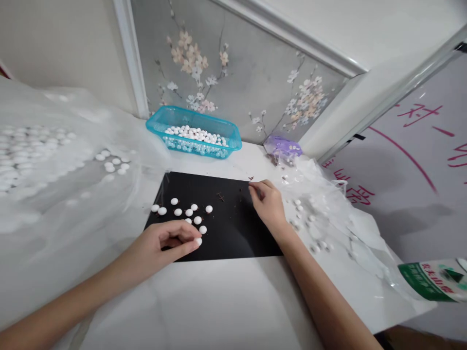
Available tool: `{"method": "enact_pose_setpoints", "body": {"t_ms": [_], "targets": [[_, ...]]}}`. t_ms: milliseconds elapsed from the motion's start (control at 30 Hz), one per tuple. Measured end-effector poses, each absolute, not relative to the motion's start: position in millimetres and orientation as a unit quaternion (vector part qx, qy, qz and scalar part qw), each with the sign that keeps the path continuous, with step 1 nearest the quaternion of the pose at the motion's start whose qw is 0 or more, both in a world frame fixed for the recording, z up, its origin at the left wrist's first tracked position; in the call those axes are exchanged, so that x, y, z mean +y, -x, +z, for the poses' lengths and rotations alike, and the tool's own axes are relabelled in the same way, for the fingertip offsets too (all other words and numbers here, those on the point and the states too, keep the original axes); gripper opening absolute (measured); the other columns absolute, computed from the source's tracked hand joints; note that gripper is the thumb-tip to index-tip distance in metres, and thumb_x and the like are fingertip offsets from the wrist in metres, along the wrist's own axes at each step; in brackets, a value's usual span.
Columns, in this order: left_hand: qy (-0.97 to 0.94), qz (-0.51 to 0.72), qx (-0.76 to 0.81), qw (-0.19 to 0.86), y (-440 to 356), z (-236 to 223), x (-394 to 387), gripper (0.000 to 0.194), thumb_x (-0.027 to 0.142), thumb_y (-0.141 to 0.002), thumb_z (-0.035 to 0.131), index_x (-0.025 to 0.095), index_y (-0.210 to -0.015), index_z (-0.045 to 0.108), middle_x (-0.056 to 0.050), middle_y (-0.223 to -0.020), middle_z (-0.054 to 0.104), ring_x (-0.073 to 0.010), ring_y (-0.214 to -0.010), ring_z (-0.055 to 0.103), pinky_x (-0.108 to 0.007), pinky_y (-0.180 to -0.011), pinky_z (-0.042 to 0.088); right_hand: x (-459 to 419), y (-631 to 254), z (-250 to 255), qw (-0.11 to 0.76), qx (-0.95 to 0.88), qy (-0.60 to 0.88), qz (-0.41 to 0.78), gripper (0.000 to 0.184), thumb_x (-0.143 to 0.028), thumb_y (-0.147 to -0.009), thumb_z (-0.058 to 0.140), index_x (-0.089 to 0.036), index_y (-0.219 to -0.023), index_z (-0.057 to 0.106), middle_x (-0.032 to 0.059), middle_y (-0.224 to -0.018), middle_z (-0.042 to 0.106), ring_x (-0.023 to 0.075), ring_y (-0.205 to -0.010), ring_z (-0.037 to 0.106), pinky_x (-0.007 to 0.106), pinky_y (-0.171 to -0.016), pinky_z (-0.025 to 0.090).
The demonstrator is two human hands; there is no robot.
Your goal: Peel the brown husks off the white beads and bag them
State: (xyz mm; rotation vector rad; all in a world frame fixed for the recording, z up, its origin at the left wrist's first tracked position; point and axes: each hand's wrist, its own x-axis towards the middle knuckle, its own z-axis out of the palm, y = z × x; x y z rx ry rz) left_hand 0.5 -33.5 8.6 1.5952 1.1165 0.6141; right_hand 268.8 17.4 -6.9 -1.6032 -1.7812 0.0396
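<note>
My left hand (175, 240) is over the lower left of a black mat (233, 233), its thumb and fingertips pinched on a small white ball (198, 241). Several more white balls (197, 220) are scattered across the mat's left half, some with dark bits beside them. At the mat's upper right edge, my right hand (268, 201) has its thumb and index finger pressed together. A tiny reddish-brown piece (251, 178) shows just beyond those fingertips; whether they grip it, I cannot tell. Another thin brown piece (220, 197) lies on the mat between the hands.
Behind the mat stands a blue plastic basket (193, 146) of white balls. Clear plastic bags with white balls spread at left (32, 150) and right (321, 223). A purple packet (282, 146) lies at the back; a green-labelled bottle (434, 279) is at the right edge.
</note>
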Motion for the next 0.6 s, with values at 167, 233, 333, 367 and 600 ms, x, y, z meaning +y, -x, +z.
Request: {"method": "enact_pose_setpoints", "body": {"t_ms": [167, 233, 333, 367, 600], "targets": [[-0.651, 0.243, 0.474, 0.541, -2.1, 15.4, -34.7, 0.023, 0.038, -0.069, 0.067, 0.018, -0.081, 0.069, -0.003, -0.079, 0.068, -0.0152, -0.075, 0.063, -0.026, -0.072, 0.053, 29.4, -265.1, -19.1, 0.336, -0.707, 0.619, 0.066, 0.024, -0.028, -0.083, 0.049, -0.014, -0.089, 0.067, 0.0070, -0.085, 0.061, 0.0145, -0.063, 0.055, 0.030, -0.062, 0.045], [-0.653, 0.224, 0.468, 0.552, -1.1, 16.3, -34.0, 0.023, 0.038, -0.070, 0.066, 0.018, -0.080, 0.069, -0.003, -0.080, 0.069, -0.0151, -0.075, 0.063, -0.026, -0.073, 0.053, 30.5, -266.7, -21.0, 0.340, -0.707, 0.616, 0.068, 0.019, -0.027, -0.081, 0.052, -0.015, -0.081, 0.067, 0.0054, -0.080, 0.060, 0.0134, -0.060, 0.052, 0.029, -0.060, 0.044], [-0.646, 0.222, 0.459, 0.568, 1.3, 14.2, -33.1, 0.023, 0.038, -0.071, 0.066, 0.018, -0.082, 0.068, -0.003, -0.083, 0.069, -0.0154, -0.077, 0.064, -0.025, -0.073, 0.053, 21.7, -258.4, -16.3, 0.391, -0.699, 0.594, 0.075, 0.015, -0.025, -0.080, 0.056, -0.015, -0.075, 0.066, 0.0034, -0.075, 0.060, 0.0114, -0.057, 0.049, 0.027, -0.056, 0.043], [-0.641, 0.223, 0.454, 0.577, 2.0, 13.0, -32.9, 0.023, 0.038, -0.072, 0.066, 0.018, -0.083, 0.068, -0.003, -0.084, 0.069, -0.0155, -0.078, 0.064, -0.025, -0.074, 0.053, 15.2, -251.7, -12.9, 0.414, -0.696, 0.580, 0.084, 0.014, -0.025, -0.080, 0.056, -0.016, -0.075, 0.066, 0.0030, -0.076, 0.060, 0.0106, -0.056, 0.048, 0.026, -0.054, 0.042], [-0.591, 0.244, 0.438, 0.632, 1.9, 12.0, -31.6, 0.021, 0.032, -0.069, 0.070, 0.017, -0.084, 0.067, -0.002, -0.085, 0.071, -0.0155, -0.083, 0.065, -0.027, -0.079, 0.052, -46.3, -194.6, 5.8, 0.475, -0.732, 0.462, 0.160, 0.008, -0.020, -0.083, 0.055, -0.019, -0.083, 0.063, 0.0013, -0.079, 0.057, 0.0057, -0.049, 0.046, 0.022, -0.046, 0.041]]}}
